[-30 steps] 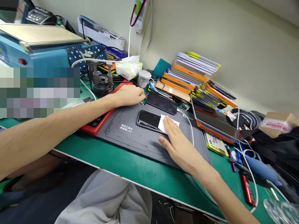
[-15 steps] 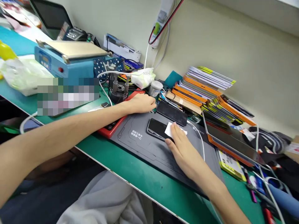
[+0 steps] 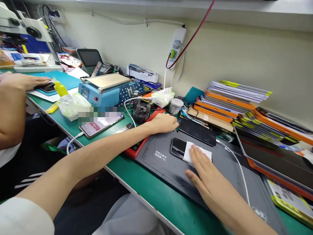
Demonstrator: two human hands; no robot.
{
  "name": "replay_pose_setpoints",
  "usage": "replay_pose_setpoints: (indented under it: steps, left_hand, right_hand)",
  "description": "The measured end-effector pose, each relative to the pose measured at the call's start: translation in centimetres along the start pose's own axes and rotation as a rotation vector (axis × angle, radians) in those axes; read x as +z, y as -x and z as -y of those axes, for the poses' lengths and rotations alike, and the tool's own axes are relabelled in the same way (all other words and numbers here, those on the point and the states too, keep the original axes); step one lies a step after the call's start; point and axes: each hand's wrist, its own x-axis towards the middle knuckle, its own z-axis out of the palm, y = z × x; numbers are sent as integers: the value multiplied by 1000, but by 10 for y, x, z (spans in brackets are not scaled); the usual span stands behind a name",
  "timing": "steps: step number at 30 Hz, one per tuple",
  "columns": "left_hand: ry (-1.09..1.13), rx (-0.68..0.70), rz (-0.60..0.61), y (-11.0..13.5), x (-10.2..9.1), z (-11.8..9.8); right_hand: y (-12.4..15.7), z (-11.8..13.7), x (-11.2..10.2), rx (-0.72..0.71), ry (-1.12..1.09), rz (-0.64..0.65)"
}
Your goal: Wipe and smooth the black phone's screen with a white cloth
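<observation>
Lays the right hand (image 3: 207, 182) flat, fingers (image 3: 198, 158) straight and spread, gripping nothing. Presses the fingertips down on a thin white wipe (image 3: 199, 152), soft and square. Covers with that wipe the near end of a black phone (image 3: 178, 147), shiny and smooth with round corners, lying flat under and just past the fingertips. Rests both phone and hand on a gray mat (image 3: 158, 163), dull and rubbery, marked with thin lines and small white letters. Shows a thin white cable (image 3: 238, 164) curving over the mat just right of those fingers.

Sets the left hand (image 3: 165, 123) at the far edge of the mat, fingers bent down and tucked under. Cannot tell if those fingers pinch anything. Puts them right beside a second black phone (image 3: 198, 131), flat and glossy, just past the right fingertips. Lays the left wrist over a hard red pad (image 3: 135, 148).

Shows a small round white jar (image 3: 176, 105) just beyond the left fingers. Shows flat packs (image 3: 230, 101), orange, gray and yellow-green, piled in a slanting stack well past the right fingers. Shows a boxy blue machine (image 3: 105, 88) with a flat metal top, well left of the left fingers. Shows another person's hand (image 3: 26, 81) far off to the left, on the same smooth green table (image 3: 137, 186).
</observation>
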Motion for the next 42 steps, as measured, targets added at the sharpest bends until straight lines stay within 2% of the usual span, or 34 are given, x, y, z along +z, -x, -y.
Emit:
replay_pose_setpoints:
  steps: [4, 11, 16, 18, 24, 26, 31, 33, 38, 42]
  left_hand:
    - [-12, -5, 7, 1, -1, -2]
    - [27, -27, 4, 0, 2, 1]
    - [20, -15, 13, 4, 0, -2]
    - [26, -14, 10, 4, -1, -3]
    - [71, -56, 0, 2, 3, 0]
    - [68, -69, 8, 1, 4, 1]
    - [32, -56, 15, 1, 6, -1]
    - [25, -48, 9, 1, 6, -2]
    - [34, -41, 5, 2, 5, -2]
    - [19, -41, 5, 3, 5, -2]
  right_hand:
    - [-29, 8, -12, -18, -7, -7]
    - [-3, 36, -2, -45, 11, 67]
    - [-41, 47, -14, -95, 5, 53]
    - [-47, 51, -17, -98, 22, 49]
    - [-9, 60, -6, -119, 45, 83]
    - [-14, 59, -5, -144, 37, 73]
    - [-54, 57, -11, -138, 17, 7]
    - [-48, 60, -12, -131, 18, -3]
    - [-7, 66, -7, -210, -2, 71]
    - [-30, 58, -9, -173, -5, 14]
